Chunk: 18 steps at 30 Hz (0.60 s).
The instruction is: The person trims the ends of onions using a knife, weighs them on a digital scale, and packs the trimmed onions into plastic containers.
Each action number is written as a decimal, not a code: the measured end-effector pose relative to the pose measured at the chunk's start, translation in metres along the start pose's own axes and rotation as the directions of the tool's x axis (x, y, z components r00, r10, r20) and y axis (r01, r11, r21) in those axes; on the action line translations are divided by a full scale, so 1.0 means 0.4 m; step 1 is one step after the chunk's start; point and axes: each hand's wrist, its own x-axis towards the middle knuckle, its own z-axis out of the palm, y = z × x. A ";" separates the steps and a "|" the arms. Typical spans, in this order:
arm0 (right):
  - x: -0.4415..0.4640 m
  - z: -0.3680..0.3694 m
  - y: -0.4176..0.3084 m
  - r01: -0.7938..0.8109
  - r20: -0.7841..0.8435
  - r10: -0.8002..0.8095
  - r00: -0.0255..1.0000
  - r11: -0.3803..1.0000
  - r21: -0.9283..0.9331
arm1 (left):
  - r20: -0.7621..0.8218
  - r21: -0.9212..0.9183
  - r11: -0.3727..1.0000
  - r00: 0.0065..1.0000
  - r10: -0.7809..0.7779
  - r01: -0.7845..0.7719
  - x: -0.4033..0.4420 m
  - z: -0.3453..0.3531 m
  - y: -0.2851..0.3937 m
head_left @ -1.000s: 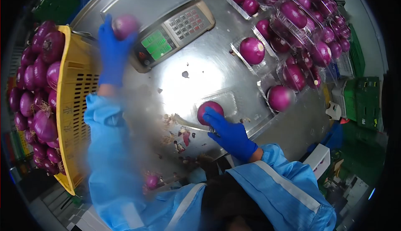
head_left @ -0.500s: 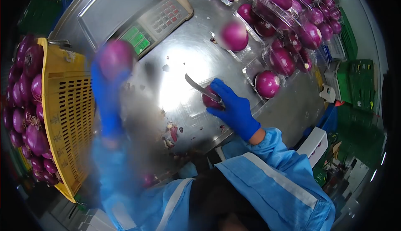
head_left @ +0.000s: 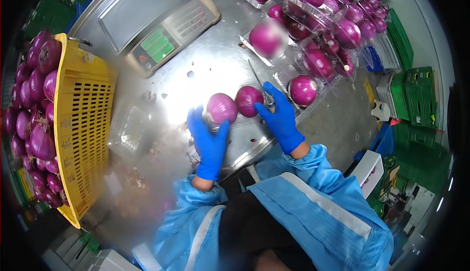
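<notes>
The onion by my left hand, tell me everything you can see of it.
The onion is round, purple-red and glossy, with faint paler streaks; it looks whole. It lies beside another onion, so close that I can't tell whether they touch. The left hand has its thumb at the near edge, fingers by the left side. A clear plastic tray seems to lie beneath it.
</notes>
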 end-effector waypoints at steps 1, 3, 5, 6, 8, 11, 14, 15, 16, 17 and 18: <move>-0.010 -0.019 0.007 -0.034 -0.009 0.034 0.999 0.999 -0.022 | 0.028 -0.130 0.989 0.997 -0.068 0.071 0.003 -0.006 -0.006; -0.036 -0.039 0.016 -0.089 0.022 0.090 0.996 0.994 -0.056 | 0.096 -0.245 0.943 0.974 -0.207 0.225 0.012 -0.017 -0.021; -0.061 -0.041 0.048 -0.116 0.085 0.125 0.989 0.988 -0.097 | 0.159 -0.233 0.900 0.928 -0.338 0.368 0.039 -0.013 -0.030; -0.071 -0.013 0.097 -0.126 0.161 0.145 0.976 0.985 -0.122 | 0.266 -0.171 0.884 0.885 -0.383 0.434 0.065 -0.016 -0.018; -0.061 0.016 0.109 -0.244 0.204 0.254 0.946 0.967 -0.072 | 0.382 -0.154 0.864 0.835 -0.395 0.479 0.090 -0.006 0.008; -0.054 0.051 0.107 -0.425 0.185 0.389 0.902 0.877 0.227 | 0.351 -0.321 0.819 0.863 -0.362 0.475 0.082 -0.009 -0.006; -0.004 -0.050 -0.055 -0.585 0.347 0.472 0.810 0.622 0.521 | 0.244 -0.417 0.808 0.908 -0.341 0.416 0.095 -0.011 0.017; 0.006 -0.073 -0.082 -0.567 0.343 0.455 0.822 0.594 0.570 | 0.229 -0.446 0.803 0.918 -0.324 0.395 0.104 -0.022 0.052; 0.027 -0.095 -0.111 -0.535 0.287 0.468 0.836 0.578 0.616 | 0.213 -0.475 0.794 0.925 -0.313 0.378 0.113 -0.038 0.090; 0.053 -0.114 -0.108 -0.493 0.281 0.435 0.856 0.517 0.700 | 0.209 -0.489 0.818 0.951 -0.228 0.303 0.139 -0.048 0.142; 0.083 -0.141 -0.103 -0.446 0.272 0.400 0.875 0.449 0.774 | 0.212 -0.521 0.818 0.965 -0.153 0.244 0.170 -0.052 0.192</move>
